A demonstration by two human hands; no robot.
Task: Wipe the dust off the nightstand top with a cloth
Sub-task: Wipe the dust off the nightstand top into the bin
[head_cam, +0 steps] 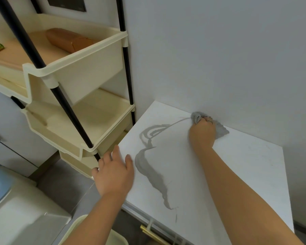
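The white nightstand top [245, 167] fills the lower right of the head view, pushed against the wall. My right hand [202, 132] is shut on a bunched grey cloth [221, 130] and presses it on the top at the back edge, close to the wall. A curved grey line of dust [148, 174] runs across the left half of the top, from near the cloth down toward the front edge. My left hand [114, 171] rests open on the top's left edge, fingers spread, holding nothing.
A cream tiered shelf cart [88, 68] with black poles stands tight against the nightstand's left side; a brown case [69, 39] lies on its upper tray. A gold drawer handle [152, 234] shows below the front edge. A white and blue appliance [11, 200] sits lower left.
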